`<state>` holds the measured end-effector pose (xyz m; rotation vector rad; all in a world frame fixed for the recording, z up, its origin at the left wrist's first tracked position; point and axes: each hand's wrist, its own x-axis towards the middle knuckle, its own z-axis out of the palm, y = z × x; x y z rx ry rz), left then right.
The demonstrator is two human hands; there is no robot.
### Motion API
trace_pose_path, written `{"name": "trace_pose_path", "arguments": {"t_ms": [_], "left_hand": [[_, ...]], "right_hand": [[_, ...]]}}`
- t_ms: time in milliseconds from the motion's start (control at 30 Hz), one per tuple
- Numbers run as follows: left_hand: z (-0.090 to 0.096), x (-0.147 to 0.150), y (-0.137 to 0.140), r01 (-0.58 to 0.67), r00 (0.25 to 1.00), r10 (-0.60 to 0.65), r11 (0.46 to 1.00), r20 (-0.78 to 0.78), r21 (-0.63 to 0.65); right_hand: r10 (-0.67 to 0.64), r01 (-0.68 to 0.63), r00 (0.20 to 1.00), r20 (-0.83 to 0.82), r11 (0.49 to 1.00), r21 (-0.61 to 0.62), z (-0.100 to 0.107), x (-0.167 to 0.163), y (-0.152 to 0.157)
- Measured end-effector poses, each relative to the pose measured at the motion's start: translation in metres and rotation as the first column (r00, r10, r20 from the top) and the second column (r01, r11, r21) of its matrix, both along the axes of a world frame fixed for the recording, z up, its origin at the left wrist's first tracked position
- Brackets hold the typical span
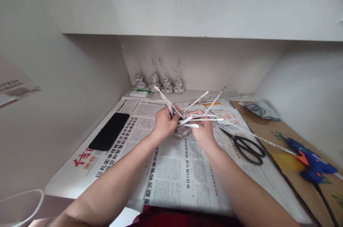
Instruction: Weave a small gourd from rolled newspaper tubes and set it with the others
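Between my two hands sits a small woven paper piece [181, 131], its rounded body low and several paper strips fanning out from its top. My left hand [166, 121] grips its left side, with thumb and fingers closed around the base of the strips. On the other side my right hand [202, 127] pinches strips near the top rim. One long paper strip [257, 136] stretches right toward the glue gun. Fingertips are partly covered by the strips. Black-handled scissors [248, 148] lie to the right of my right hand.
Newspaper [171, 177] covers the table. A black phone [109, 131] lies left. Several woven paper figures [166, 85] stand at the back wall. Thin paper rods [227, 97] lie behind my hands. On cardboard [284, 166] at right rests a blue glue gun [312, 162] with a cord.
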<state>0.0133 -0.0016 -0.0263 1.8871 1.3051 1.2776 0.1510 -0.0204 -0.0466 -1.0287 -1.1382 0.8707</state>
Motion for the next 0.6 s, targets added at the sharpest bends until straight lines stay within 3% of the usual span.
{"name": "trace_pose_path", "arguments": {"t_ms": [267,433,600], "left_hand": [[0.0015,-0.0009,0.0031,0.046,0.994,-0.041,0.998,0.099,-0.047],[0.0041,-0.0025,0.0050,0.136,0.977,-0.112,0.982,0.182,-0.127],[0.0048,-0.0031,0.0056,0.094,0.988,-0.076,0.987,0.135,-0.130]], "right_hand": [[0.028,-0.030,0.998,0.052,0.998,0.047,-0.0045,0.0019,0.0013],[0.065,-0.065,0.998,-0.001,0.998,0.000,-0.0031,0.0031,0.0021],[0.103,-0.104,0.994,-0.021,0.993,-0.054,0.0046,0.0076,0.0040]]}}
